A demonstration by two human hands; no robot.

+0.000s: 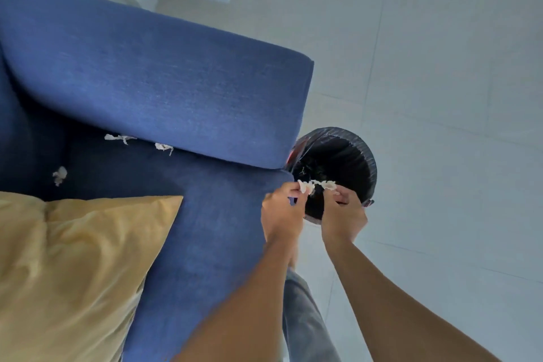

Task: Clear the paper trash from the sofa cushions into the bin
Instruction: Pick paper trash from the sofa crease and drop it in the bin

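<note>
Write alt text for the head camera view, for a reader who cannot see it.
The left hand and right hand hold crumpled white paper scraps over a round bin lined with a black bag, standing on pale floor tiles beside a blue fabric sofa. Three more white paper scraps lie on its seat near a yellow cushion.
</note>
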